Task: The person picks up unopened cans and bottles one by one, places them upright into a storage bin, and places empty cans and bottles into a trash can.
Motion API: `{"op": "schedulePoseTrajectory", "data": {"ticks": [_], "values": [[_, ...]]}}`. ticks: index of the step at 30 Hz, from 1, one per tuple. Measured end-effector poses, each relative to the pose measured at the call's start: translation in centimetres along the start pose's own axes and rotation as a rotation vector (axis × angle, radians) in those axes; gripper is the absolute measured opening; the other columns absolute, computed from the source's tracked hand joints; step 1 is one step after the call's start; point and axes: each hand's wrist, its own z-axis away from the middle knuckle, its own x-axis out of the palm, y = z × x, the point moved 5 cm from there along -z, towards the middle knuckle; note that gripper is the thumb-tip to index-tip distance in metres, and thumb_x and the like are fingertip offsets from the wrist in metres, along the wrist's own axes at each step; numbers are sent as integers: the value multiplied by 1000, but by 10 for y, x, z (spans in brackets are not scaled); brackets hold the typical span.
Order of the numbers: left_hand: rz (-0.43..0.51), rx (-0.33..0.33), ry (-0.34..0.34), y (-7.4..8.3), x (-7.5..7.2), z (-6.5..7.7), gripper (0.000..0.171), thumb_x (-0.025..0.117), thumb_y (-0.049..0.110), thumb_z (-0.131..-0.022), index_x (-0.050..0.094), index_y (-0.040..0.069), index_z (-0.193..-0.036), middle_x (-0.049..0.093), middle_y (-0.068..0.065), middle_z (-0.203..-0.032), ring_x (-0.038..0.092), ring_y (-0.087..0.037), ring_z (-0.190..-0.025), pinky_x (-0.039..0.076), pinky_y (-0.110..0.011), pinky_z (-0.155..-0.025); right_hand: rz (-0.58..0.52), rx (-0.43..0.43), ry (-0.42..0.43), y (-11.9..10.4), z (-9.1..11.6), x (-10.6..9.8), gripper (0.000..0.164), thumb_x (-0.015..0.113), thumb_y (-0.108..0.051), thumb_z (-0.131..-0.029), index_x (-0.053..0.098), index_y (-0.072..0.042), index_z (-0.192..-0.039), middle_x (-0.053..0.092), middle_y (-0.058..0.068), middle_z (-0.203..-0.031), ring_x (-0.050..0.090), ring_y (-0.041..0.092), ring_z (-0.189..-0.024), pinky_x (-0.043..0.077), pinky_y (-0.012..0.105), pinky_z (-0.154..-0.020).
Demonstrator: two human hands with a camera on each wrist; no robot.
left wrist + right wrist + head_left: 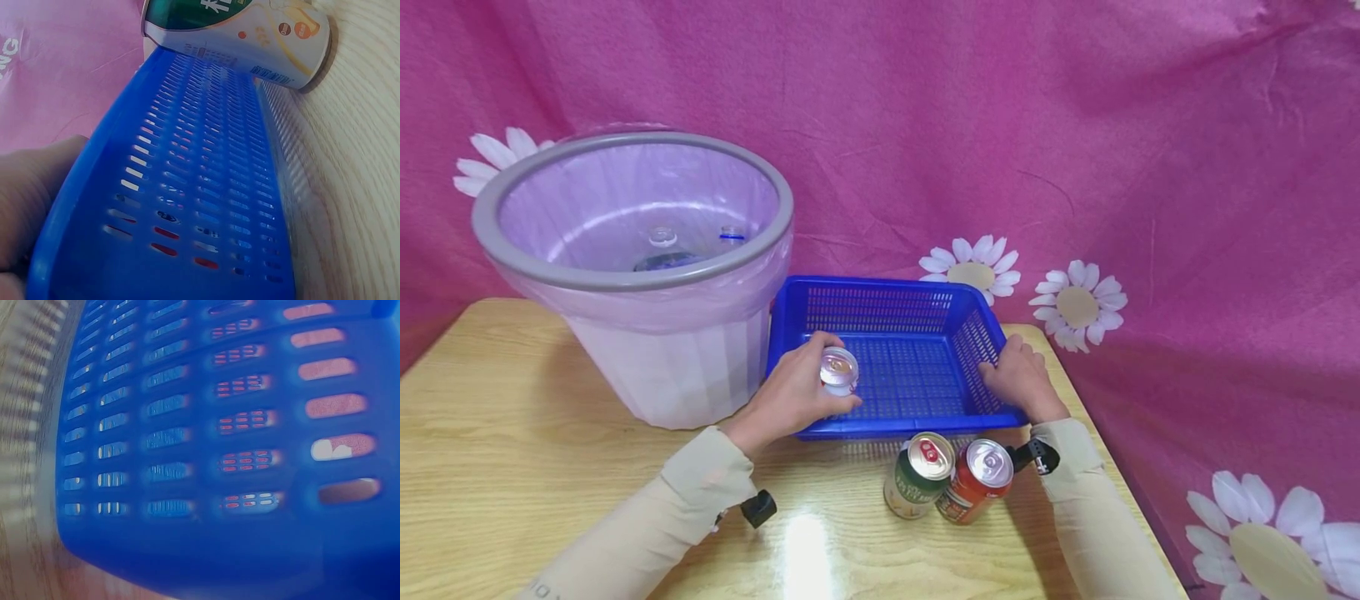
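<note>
My left hand (792, 388) holds a drink can (839, 372) by its upper part, fingers on one side and thumb on the other. Its silver lid faces up; most of its body is hidden. The can is at the front left of a blue perforated plastic basket (910, 426); whether it touches the floor I cannot tell. With fingers over the right rim, my right hand (1021, 380) grips the basket. In front stand a green-and-white can (913, 487) and a red can (972, 490), side by side. The left wrist view shows the green-and-white can (250, 31) close to the basket's wall (206, 162).
A white bin (692, 367) with a grey rim and a clear liner stands left of the basket, with clear plastic bottles (662, 237) inside. The wooden table (490, 467) ends at a pink flowered cloth (880, 125) behind and on the right.
</note>
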Motion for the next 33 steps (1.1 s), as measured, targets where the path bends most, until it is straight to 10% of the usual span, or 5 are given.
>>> {"op": "schedulePoseTrajectory", "data": {"ticks": [33], "values": [[96,-11,72,-1,-5,0,69,87,28,-80,56,5,-137,73,-14,-130,70,-29,-113,58,-44,-94,2,-3,-5,0,-1,0,58,54,-31,-101,38,14,-132,53,37,-122,52,52,-115,48,64,-101]]}}
